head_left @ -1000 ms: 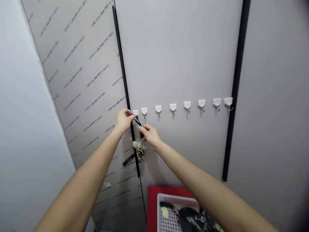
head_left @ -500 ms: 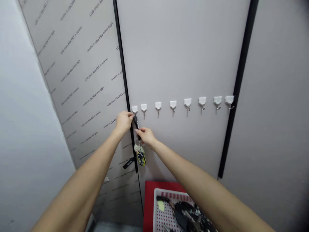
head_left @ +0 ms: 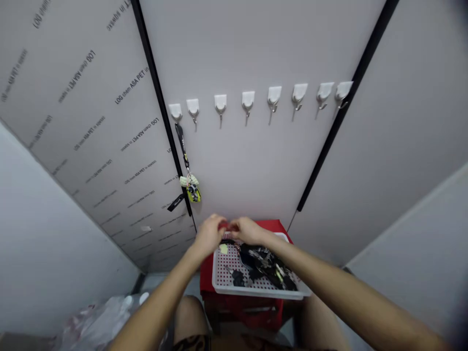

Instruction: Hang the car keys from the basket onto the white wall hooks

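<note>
A keychain [head_left: 192, 190] with a black strap, a yellow-green charm and a black tag hangs from the leftmost white hook [head_left: 175, 112] on the wall panel. My left hand [head_left: 212, 234] is over the far left part of a white basket [head_left: 252, 292], its fingers bent and apart, with nothing visible in them. Close beside it is my right hand [head_left: 246, 230], fingers loosely curved and slightly blurred, also with nothing visible in it. Below both hands, dark keychains and metal pieces [head_left: 268, 265] lie piled in the basket.
More white hooks [head_left: 247, 100] run in a row to the right. Under the basket, a red cloth [head_left: 272, 225] covers a stand. Black strips [head_left: 329, 151] edge the panel, and a plastic bag [head_left: 98, 321] lies on the floor at lower left.
Both hands have let go of the keychain, which now hangs on the leftmost hook, and have moved down to the basket. The view has tilted downward.
</note>
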The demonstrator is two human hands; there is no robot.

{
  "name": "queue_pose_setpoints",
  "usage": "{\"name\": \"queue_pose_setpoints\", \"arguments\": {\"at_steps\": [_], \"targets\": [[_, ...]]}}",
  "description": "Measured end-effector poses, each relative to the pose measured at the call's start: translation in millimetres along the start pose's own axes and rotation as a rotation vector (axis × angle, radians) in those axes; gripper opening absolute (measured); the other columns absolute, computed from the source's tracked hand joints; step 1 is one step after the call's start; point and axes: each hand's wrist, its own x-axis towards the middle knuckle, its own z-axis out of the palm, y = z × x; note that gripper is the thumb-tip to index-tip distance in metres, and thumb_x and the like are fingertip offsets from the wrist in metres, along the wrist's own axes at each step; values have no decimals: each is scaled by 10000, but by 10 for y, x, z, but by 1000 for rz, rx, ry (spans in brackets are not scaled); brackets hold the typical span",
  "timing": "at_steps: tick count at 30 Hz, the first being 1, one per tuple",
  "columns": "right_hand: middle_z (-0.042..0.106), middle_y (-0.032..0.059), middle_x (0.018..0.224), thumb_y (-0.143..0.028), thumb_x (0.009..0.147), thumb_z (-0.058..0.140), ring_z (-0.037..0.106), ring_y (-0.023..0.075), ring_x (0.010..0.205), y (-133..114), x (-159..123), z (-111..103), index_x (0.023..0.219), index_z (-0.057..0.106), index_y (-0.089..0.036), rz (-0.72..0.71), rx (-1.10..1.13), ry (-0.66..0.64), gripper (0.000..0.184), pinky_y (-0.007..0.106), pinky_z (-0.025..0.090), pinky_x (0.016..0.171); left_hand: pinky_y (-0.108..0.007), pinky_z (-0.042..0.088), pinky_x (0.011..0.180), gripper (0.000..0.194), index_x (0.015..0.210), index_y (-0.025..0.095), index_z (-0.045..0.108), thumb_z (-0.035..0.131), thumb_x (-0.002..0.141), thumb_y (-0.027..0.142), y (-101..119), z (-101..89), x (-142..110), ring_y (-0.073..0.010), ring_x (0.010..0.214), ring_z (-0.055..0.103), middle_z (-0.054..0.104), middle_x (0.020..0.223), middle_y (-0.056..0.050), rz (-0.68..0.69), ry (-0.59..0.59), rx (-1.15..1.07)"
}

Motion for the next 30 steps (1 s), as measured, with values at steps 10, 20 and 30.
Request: {"name": "queue_pose_setpoints", "arguments": {"at_steps": [10,20,30], "targets": [[589,113,775,-196,605,420,511,201,770,67,-253,455,838,547,-136,193,-477,28,272,265,364,614,-346,295,678,249,745,127,539,292,720,141,71,519,-109,-202,784,450,545,790,-99,65,-275,407],[511,17,544,-158,583,386,455,107,510,158,-259,345,610,466,-156,246,-52,142,84,208,293,466,-302,316,731,230,875,171,481,410,658,198,35,306,-182,-166,850,448,520,893,-54,-141,-37,67],[386,-73,534,-111,563,448,365,44,485,-87,-401,236,669,330,-174,41,896,208,171,166,288,471,-187,379,472,290,783,136,441,541,542,262,246,215,-22,-66,469,472,489,545,46,-500,154,-1098]]}}
